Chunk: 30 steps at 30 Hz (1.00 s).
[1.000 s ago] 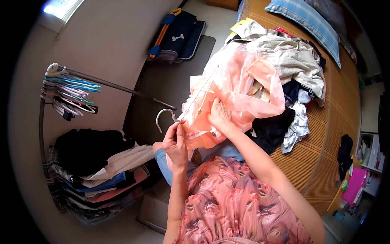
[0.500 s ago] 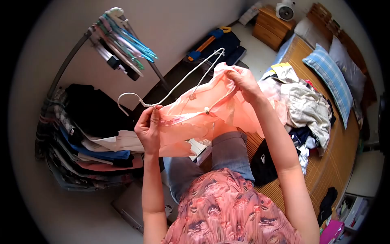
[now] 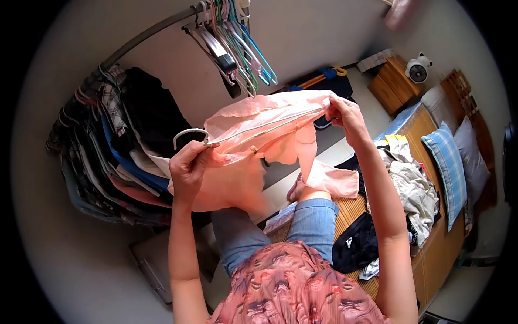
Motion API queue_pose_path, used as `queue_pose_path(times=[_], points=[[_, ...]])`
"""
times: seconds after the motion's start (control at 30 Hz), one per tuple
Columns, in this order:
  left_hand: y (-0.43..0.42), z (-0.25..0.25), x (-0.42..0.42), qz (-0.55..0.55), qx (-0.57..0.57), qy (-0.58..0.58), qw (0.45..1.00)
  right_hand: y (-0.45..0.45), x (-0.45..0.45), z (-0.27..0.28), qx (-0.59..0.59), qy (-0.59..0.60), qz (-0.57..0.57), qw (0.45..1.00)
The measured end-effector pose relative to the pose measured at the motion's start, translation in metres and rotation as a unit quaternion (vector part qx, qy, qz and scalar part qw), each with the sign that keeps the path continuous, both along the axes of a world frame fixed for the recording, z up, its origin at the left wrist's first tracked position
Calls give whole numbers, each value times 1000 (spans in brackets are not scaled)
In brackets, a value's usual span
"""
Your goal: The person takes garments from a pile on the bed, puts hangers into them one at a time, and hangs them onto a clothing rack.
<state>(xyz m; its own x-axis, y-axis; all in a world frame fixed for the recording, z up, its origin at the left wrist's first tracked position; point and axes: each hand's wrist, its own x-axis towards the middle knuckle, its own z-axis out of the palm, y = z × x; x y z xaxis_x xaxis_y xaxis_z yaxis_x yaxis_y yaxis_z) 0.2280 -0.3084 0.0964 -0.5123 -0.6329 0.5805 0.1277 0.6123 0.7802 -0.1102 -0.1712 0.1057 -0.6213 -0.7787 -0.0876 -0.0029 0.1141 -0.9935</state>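
A sheer peach blouse [image 3: 232, 186] with a beaded neckline hangs between my hands above my lap. The white hanger [image 3: 190, 131] lies along its upper part, its hook sticking out at the left. My left hand [image 3: 189, 162] is closed at the base of the hook, gripping the hanger together with the blouse's neckline. At the other end, my right hand [image 3: 347, 120] pinches the blouse's shoulder near the hanger's tip; the fabric partly hides that tip. One sleeve dangles below my right hand.
A clothes rail [image 3: 156, 28] curves along the left, carrying hung clothes [image 3: 110, 156] and several bare hangers [image 3: 237, 51]. On the right, a bed with a bamboo mat [image 3: 426, 275] bears piled clothes [image 3: 410, 186], a dark garment [image 3: 357, 243] and a blue checked pillow [image 3: 447, 167].
The hanger's long arm, loose above the blouse before, now lies along its shoulder. My right hand has moved from the neckline edge to the shoulder end. The view has shifted.
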Motion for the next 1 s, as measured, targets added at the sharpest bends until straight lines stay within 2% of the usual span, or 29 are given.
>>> queue_pose_path(times=[0.07, 0.17, 0.27, 0.47, 0.53, 0.63, 0.73, 0.77, 0.83, 0.87, 0.93, 1.0], points=[[2, 2, 5, 13, -39, -39, 998, -3, 10, -7, -38, 3, -55, 998], [4, -2, 13, 35, -72, -49, 996, -7, 7, -17, -55, -62, -55, 995], [6, -10, 18, 27, -123, -73, 989, -12, 9, -23, -65, -50, -51, 995], [13, -13, 18, -2, -158, -230, 960, -21, 14, -29, -72, 83, 26, 994], [16, -8, 10, -15, -120, -251, 960, -27, 19, -29, -78, 133, -27, 988], [12, -24, -11, -59, -77, -273, 957, -33, 27, -20, -76, 135, 44, 987], [3, -59, -34, -64, -52, -235, 968, -30, 42, 9, -91, 133, 157, 974], [2, -63, -37, -56, -6, -238, 970, -29, 41, 12, -85, 129, 166, 974], [2, -71, -38, -64, 140, -128, 980, -26, 36, 19, -73, 120, 185, 973], [2, -74, -37, -67, 213, -73, 972, -18, 32, 26, -7, 207, 169, 964], [2, -69, -32, -71, 198, -45, 977, -11, 19, 13, -6, 325, 125, 937], [2, -65, -32, -80, 197, -22, 977, 0, 13, 7, 13, 384, 121, 915]])
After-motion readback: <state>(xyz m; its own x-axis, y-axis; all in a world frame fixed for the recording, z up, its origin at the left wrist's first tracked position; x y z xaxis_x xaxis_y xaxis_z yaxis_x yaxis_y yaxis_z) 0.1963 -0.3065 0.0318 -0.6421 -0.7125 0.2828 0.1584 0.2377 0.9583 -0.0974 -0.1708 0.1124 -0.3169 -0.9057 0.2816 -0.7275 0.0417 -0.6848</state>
